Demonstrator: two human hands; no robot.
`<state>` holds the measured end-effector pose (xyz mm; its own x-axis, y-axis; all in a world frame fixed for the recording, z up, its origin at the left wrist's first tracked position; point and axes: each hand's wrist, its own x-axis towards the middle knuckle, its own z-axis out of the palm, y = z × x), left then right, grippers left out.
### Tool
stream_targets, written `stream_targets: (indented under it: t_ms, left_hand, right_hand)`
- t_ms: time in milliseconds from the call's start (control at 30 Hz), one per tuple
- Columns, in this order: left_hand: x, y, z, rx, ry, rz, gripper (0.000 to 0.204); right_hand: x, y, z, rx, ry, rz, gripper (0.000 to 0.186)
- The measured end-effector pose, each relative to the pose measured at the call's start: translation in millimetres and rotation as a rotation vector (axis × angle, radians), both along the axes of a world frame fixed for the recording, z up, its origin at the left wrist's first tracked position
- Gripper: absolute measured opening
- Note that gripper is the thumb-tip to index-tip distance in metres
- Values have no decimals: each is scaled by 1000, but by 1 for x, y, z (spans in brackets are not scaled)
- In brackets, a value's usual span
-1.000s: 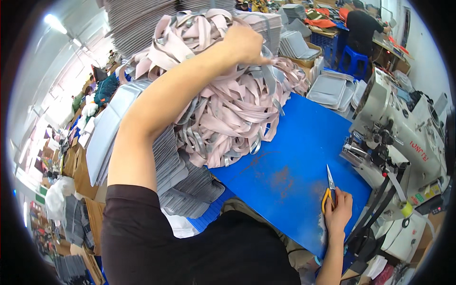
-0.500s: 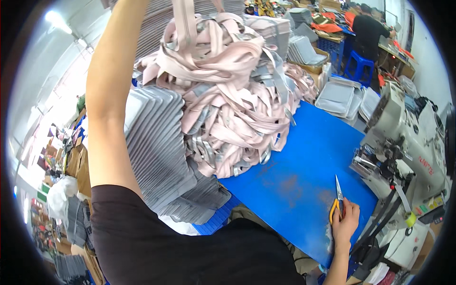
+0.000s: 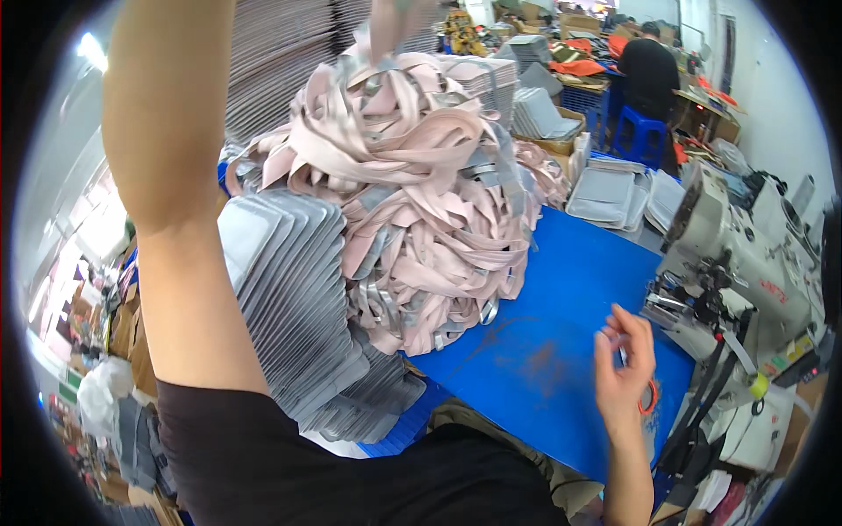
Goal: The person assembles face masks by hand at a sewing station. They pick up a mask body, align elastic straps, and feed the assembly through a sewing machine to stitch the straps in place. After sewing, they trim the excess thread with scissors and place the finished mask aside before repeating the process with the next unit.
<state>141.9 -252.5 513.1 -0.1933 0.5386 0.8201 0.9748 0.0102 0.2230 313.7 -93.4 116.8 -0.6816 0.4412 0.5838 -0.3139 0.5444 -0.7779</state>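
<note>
My left arm [image 3: 197, 298] stretches up along the left side and leaves the picture at the top, so its hand is out of view. A pale pink zipper strip [image 3: 391, 31], blurred, rises from a tangled heap of similar strips [image 3: 430, 210] to the upper edge; what holds it is hidden. Over the blue tabletop, my right hand [image 3: 624, 359] has its fingers curled, with thumb and forefinger a little apart. The orange handle loop of a pair of scissors [image 3: 654, 397] sticks out beside its heel; the hand covers most of the scissors.
A leaning stack of grey padded panels [image 3: 294, 280] stands left of the heap. On the right is a sewing machine [image 3: 745, 254] beside the blue tabletop [image 3: 579, 272]. Farther back are grey trays [image 3: 610, 193], a blue stool [image 3: 640, 136] and a seated person [image 3: 649, 70].
My right hand has lifted and turned, and the scissors' blades no longer show pointing away. The raised strip has shifted right and blurred. My view has tilted, and the left arm appears farther left.
</note>
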Motion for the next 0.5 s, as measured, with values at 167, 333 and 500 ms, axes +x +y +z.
stream_targets:
  t_ms: [167,333,500]
  left_hand:
    - [10,39,-41,-78,-227,-110,20]
    - [-18,25,-57,-354,-448,-21,21]
    - [-163,-15,-51,-523,419,687,37]
  right_hand:
    - [-56,-40,62,351,282,29,87]
    - [-70,-54,20,172,-14,349,36]
    - [6,-15,-105,-598,-361,381,20]
